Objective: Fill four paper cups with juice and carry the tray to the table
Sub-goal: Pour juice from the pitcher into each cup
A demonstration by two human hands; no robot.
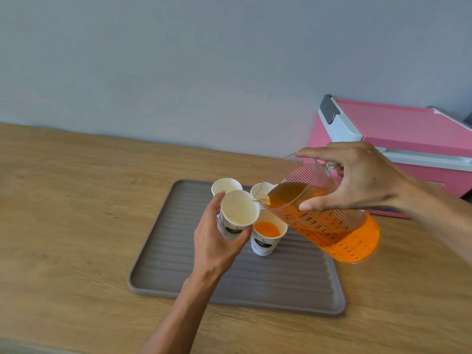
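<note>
Tilting the jug, clasped in the right hand, toward a cup gripped in the left hand above the tray, juice may overshoot the rim just beside the spout.

Wooden counter, grey ridged tray flat on it, pink box seemingly too
</note>
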